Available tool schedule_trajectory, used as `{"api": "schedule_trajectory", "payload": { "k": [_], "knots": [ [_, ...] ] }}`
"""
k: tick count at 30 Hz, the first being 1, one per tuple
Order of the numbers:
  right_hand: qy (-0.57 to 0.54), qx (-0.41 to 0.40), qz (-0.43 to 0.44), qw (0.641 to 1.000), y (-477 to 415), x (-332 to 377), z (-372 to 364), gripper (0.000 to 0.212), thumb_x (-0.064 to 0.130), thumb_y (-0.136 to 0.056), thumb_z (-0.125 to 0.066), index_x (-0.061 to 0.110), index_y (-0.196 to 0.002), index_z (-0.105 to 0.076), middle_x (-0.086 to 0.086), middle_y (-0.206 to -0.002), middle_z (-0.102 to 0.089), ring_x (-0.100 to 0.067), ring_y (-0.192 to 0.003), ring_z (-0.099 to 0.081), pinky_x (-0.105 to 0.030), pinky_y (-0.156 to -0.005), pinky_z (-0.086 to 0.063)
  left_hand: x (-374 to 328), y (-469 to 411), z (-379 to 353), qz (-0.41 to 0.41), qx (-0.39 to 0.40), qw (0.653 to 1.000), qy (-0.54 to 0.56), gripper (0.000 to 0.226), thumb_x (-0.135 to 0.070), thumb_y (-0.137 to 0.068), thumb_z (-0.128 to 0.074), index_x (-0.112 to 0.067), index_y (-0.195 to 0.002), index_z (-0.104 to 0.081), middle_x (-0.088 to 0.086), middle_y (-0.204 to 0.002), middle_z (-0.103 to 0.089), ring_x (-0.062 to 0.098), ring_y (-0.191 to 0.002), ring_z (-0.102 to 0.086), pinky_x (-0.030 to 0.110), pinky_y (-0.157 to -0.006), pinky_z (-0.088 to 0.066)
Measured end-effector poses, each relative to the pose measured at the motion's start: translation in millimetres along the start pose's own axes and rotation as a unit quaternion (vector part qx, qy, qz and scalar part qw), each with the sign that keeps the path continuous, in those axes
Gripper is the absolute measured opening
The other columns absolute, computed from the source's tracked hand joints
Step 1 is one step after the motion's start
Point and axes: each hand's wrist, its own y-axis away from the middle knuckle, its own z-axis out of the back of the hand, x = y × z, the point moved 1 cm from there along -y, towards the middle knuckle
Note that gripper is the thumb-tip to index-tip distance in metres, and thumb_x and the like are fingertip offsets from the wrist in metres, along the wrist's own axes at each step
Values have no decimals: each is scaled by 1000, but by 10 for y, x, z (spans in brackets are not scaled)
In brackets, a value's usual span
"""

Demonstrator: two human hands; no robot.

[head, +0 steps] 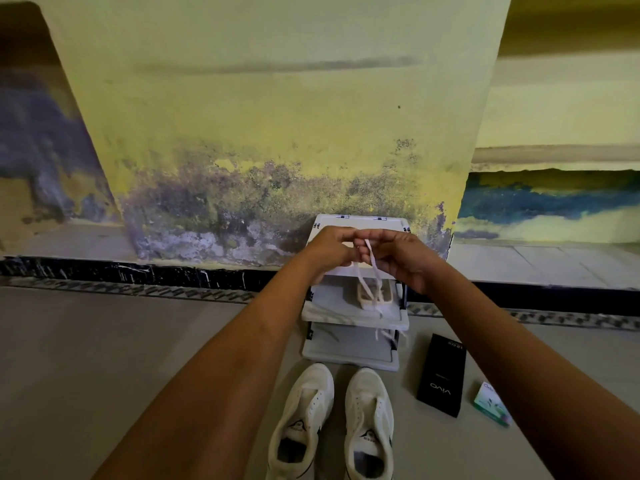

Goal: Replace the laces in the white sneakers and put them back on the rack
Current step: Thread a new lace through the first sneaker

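Lace, white and flat, is pinched between both hands: the left hand and the right hand are raised together with fingers curled round it, and its loose ends dangle below them in front of the rack. The white sneakers stand side by side on the floor, below the hands and nearer the person, toes toward the rack. Their eyelets look bare, so I judge the old laces are out and no new lace is threaded yet. Left to do, it seems: lace both shoes, then set them on the rack, whose shelf beneath the hands carries a beige object. A black box and a small green packet lie on the floor under the right forearm
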Motion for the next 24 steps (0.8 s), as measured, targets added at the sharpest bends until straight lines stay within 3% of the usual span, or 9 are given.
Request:
{"api": "schedule_trajectory", "payload": {
  "k": [4, 10, 12, 14, 17, 19, 21, 24],
  "knots": [
    [-1, -8, 3, 1000, -5, -14, 28, 26, -13, -89, -45, 0, -103, -63, -4, -77, -70, -8, -66, -68, -18, -66, -56, 122, -14, 74, 13, -31, 999, 7, 11, -10, -87, -65, -8, -98, -66, 0, -73, -62, 7, -60, -55, 24, -64, -41],
    [105, -46, 10, 993, 4, -94, 48, 22, 7, -93, -54, -3, -109, -64, -7, -73, -64, -4, -54, -61, -15, -56, -52, 150, -3, 152, 14, -30, 999, -4, 36, 1, -84, -65, -10, -118, -62, 3, -107, -58, 11, -72, -57, 26, -80, -47],
    [170, -65, 17, 983, 14, -93, 7, 19, 13, -94, -54, 1, -97, -68, -4, -66, -58, -5, -46, -53, -14, -48, -46, 120, -3, 112, 9, -6, 1000, -9, 40, 7, -82, -64, -11, -118, -62, 3, -111, -58, 14, -78, -57, 25, -77, -50],
    [248, -94, 43, 963, 15, -79, -48, 27, 20, -93, -57, 9, -70, -67, -3, -56, -47, -10, -45, -41, -18, -44, -35, 120, -10, 84, 21, 3, 1000, -15, 39, 10, -83, -59, -11, -115, -64, 6, -108, -61, 14, -76, -57, 23, -72, -50],
    [389, -181, 71, 901, -7, -71, -74, 39, 27, -90, -58, 14, -54, -61, 3, -43, -43, -9, -45, -39, -23, -49, -31, 142, -7, 134, 62, -33, 997, -2, 24, 4, -90, -53, -2, -110, -65, 10, -106, -63, 12, -69, -58, 21, -69, -51],
    [376, -229, 72, 895, -18, -76, -34, 39, 23, -88, -59, 12, -51, -59, 4, -41, -50, -14, -49, -47, -24, -56, -38, 162, 1, 186, 99, -41, 994, 16, 18, -3, -92, -53, -3, -103, -66, 10, -101, -65, 15, -71, -60, 27, -75, -52],
    [294, -241, 64, 923, -43, -93, 16, 34, 15, -87, -59, 7, -54, -57, -6, -54, -59, -21, -52, -54, -29, -62, -47, 183, 28, 207, 136, -24, 990, 6, 17, -4, -91, -54, -2, -103, -66, 7, -88, -66, 13, -66, -58, 24, -67, -51],
    [189, -233, 31, 953, -34, -72, 5, 24, 5, -88, -54, 1, -64, -54, -13, -64, -61, -17, -46, -52, -25, -49, -48, 216, 65, 189, 192, 27, 980, -34, 16, -6, -94, -51, -3, -92, -67, 3, -74, -64, 6, -48, -51, 18, -55, -44]
  ]
}}
